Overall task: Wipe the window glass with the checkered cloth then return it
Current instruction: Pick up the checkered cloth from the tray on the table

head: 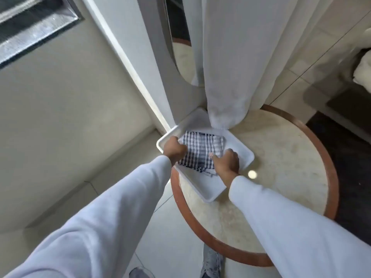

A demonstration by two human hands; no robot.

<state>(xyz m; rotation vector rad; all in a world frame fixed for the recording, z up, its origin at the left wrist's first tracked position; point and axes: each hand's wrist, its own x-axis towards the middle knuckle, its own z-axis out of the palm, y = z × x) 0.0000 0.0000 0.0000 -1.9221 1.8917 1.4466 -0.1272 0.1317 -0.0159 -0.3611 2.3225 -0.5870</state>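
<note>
A folded blue-and-white checkered cloth (202,150) lies in a white tray (208,190) on a round table. My left hand (174,150) grips the cloth's left edge with curled fingers. My right hand (226,162) holds the cloth's right near corner, thumb on top. Both hands are inside the tray and the cloth rests on the tray floor. The window glass (30,27) shows at the top left, high on the wall.
The round table (281,157) has a pale stone top and a brown wooden rim. A white curtain (241,57) hangs down onto the tray's far corner. An oval mirror (180,37) stands behind it. Pale floor tiles lie to the left.
</note>
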